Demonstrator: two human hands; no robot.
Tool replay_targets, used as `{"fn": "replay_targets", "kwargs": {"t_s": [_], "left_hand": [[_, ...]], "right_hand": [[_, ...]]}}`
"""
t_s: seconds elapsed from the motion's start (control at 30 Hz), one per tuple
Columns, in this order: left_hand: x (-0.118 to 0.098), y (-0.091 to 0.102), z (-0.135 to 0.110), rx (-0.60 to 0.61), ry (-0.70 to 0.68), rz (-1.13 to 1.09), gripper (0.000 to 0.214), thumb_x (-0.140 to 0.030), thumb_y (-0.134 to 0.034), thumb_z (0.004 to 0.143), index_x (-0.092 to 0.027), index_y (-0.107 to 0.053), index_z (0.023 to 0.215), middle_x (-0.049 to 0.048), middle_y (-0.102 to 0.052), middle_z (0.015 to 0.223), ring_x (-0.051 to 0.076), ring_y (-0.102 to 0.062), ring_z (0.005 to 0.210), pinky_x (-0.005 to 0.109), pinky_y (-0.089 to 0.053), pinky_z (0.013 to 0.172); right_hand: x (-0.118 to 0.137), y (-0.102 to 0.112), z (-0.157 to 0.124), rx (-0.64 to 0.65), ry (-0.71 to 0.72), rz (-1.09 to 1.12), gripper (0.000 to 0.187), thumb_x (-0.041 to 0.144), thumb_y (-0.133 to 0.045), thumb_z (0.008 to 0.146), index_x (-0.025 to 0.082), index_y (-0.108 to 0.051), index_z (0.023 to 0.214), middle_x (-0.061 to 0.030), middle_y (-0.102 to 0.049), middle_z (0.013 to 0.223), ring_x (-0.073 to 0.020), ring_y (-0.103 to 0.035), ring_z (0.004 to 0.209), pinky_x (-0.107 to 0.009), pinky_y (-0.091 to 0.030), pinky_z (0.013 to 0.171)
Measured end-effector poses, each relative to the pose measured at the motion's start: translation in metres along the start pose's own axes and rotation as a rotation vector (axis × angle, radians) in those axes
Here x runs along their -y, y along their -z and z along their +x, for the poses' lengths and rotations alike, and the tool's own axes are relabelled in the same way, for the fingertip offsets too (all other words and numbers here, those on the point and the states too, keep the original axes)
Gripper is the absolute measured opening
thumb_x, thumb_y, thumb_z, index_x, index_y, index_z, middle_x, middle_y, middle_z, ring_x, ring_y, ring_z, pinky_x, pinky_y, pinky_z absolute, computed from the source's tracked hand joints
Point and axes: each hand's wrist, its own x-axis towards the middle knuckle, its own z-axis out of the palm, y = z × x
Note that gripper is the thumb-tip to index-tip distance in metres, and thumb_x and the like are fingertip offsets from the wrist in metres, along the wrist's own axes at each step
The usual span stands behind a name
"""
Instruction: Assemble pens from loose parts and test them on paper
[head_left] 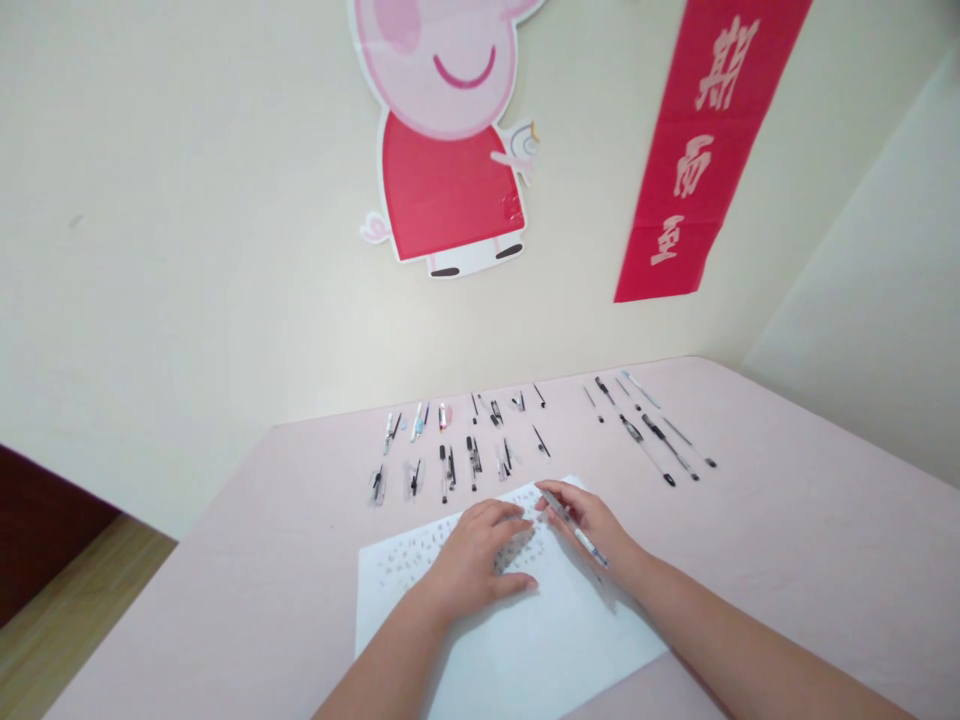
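A white sheet of paper [495, 665] lies on the pink tabletop in front of me, with rows of small dark handwriting across its upper part. My left hand [480, 560] rests on the sheet with its fingers spread, covering some of the writing. In my right hand [592, 520] a slim pen [574, 525] is gripped, slanting across the fingers. The pen's light grey end lies by the fingertips near the top of the paper, and a blue-and-white end points back toward the wrist. Whether its tip touches the paper I cannot tell.
Beyond the paper, several pens and pen parts [472, 462] lie in two rows on the table [247, 560]. More pens and refills [658, 445] lie at the back right. The wall behind carries a pink pig cutout [450, 190] and a red banner [697, 150].
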Motion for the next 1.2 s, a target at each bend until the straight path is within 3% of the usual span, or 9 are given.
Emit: {"fn": "replay_targets", "kwargs": {"t_s": [0.2, 0.4, 0.6, 0.93, 1.2], "left_hand": [[-0.0051, -0.0005, -0.0001, -0.047, 0.025, -0.124, 0.061, -0.054, -0.059, 0.072, -0.024, -0.048, 0.123, 0.0100, -0.058, 0.113, 0.024, -0.052, 0.103, 0.037, -0.039, 0.091], [-0.0059, -0.0039, -0.0009, 0.011, 0.028, -0.220, 0.057, -0.052, -0.061, 0.072, -0.026, -0.051, 0.122, 0.0044, -0.063, 0.096, 0.019, -0.057, 0.088, 0.032, -0.042, 0.082], [-0.0045, -0.0057, -0.0018, -0.003, 0.038, -0.327, 0.061, -0.047, -0.065, 0.070, -0.027, -0.048, 0.125, 0.0056, -0.062, 0.108, 0.019, -0.058, 0.090, 0.033, -0.042, 0.086], [-0.0071, -0.0065, -0.0037, 0.006, 0.029, -0.374, 0.041, -0.028, -0.066, 0.069, -0.022, -0.062, 0.109, 0.0047, -0.067, 0.107, 0.020, -0.058, 0.099, 0.033, -0.040, 0.092], [-0.0027, -0.0084, -0.0006, -0.014, 0.086, -0.466, 0.026, -0.024, -0.064, 0.072, -0.020, -0.069, 0.098, 0.0053, -0.071, 0.095, 0.019, -0.062, 0.088, 0.031, -0.044, 0.084]], "right_hand": [[-0.0060, -0.0033, -0.0004, 0.012, 0.014, -0.088, 0.041, 0.021, -0.047, 0.080, 0.018, -0.053, 0.121, -0.0080, -0.065, 0.103, -0.0155, -0.058, 0.075, -0.029, -0.048, 0.066], [-0.0055, -0.0044, 0.0005, 0.001, 0.044, -0.217, 0.045, 0.018, -0.047, 0.077, 0.016, -0.054, 0.121, -0.0081, -0.066, 0.098, -0.0162, -0.058, 0.075, -0.029, -0.047, 0.067], [-0.0051, -0.0042, 0.0005, -0.003, 0.054, -0.220, 0.045, 0.018, -0.048, 0.077, 0.018, -0.053, 0.122, -0.0072, -0.066, 0.096, -0.0161, -0.058, 0.073, -0.029, -0.047, 0.066], [-0.0053, -0.0053, -0.0012, 0.028, 0.110, -0.220, 0.046, 0.017, -0.047, 0.080, 0.020, -0.050, 0.126, -0.0070, -0.064, 0.097, -0.0156, -0.057, 0.076, -0.029, -0.047, 0.071], [-0.0005, -0.0053, -0.0022, 0.061, 0.178, -0.241, 0.044, 0.015, -0.045, 0.081, 0.022, -0.053, 0.124, -0.0071, -0.064, 0.096, -0.0157, -0.057, 0.077, -0.030, -0.046, 0.073]]}}
